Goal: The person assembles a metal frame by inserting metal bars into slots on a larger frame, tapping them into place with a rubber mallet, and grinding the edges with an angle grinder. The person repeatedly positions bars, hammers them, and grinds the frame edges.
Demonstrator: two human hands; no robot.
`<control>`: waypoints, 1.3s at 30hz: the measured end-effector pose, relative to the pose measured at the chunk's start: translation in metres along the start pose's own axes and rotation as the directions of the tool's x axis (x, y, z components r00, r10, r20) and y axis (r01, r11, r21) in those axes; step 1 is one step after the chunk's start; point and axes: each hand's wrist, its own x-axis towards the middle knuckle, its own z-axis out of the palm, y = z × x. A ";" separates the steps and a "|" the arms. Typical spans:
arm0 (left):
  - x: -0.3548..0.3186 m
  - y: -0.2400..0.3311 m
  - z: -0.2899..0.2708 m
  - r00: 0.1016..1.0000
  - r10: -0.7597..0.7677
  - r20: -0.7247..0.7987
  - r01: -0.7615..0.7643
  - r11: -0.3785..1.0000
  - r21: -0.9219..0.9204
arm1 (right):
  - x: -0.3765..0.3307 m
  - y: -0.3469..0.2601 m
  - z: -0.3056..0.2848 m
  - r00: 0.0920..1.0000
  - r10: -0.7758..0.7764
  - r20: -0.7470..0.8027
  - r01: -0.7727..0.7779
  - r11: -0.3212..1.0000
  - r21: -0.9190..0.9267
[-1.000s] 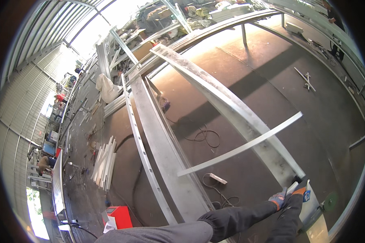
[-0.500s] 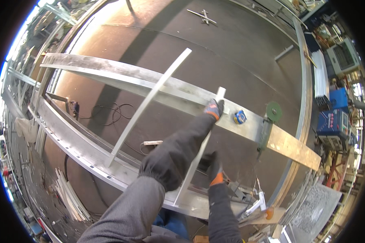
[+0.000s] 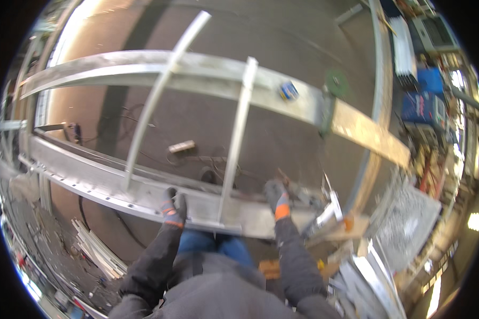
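Both my hands wear dark grey gloves with orange cuffs. My left hand (image 3: pixel 174 206) is over the near curved metal beam (image 3: pixel 153 195), fingers apart, holding nothing I can see. My right hand (image 3: pixel 277 198) is above the same beam further right, fingers stretched forward and somewhat blurred, with nothing visible in it. Between them, a pale metal strip (image 3: pixel 234 143) reaches from the near beam across to the far beam (image 3: pixel 207 69). Another strip (image 3: pixel 151 106) crosses both beams to the left and juts past the far one.
A blue tape measure (image 3: pixel 289 90) lies on the far beam beside a green clamp-like piece (image 3: pixel 329 109) and a wooden board (image 3: pixel 370 132). A silver tool (image 3: pixel 327 211) rests at the near beam's right end. Cables trail between the beams. A blue machine (image 3: pixel 424 109) stands at right.
My left hand has let go of the right-hand strip at the far beam and drawn back to the near beam. My right hand appears higher in view; the whole view has shifted.
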 end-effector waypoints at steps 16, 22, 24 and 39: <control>-0.077 -0.078 0.088 0.583 -0.792 0.180 0.670 0.344 -0.658 | -0.075 -0.082 -0.391 0.213 -0.640 -0.739 -0.344 0.659 -0.669; -0.082 -0.080 0.090 0.689 -0.724 -0.028 0.627 0.615 -0.478 | -0.034 -0.049 -0.469 0.534 -0.470 -0.703 -0.344 0.638 -0.689; -0.080 -0.078 0.090 0.680 -0.709 -0.188 0.672 0.705 -0.226 | -0.038 -0.056 -0.484 0.670 -0.453 -0.588 -0.227 0.629 -0.743; -0.037 -0.093 0.136 0.257 -0.838 -0.481 0.548 0.536 -0.642 | -0.079 -0.326 0.060 0.936 -0.277 0.217 0.328 0.463 -0.823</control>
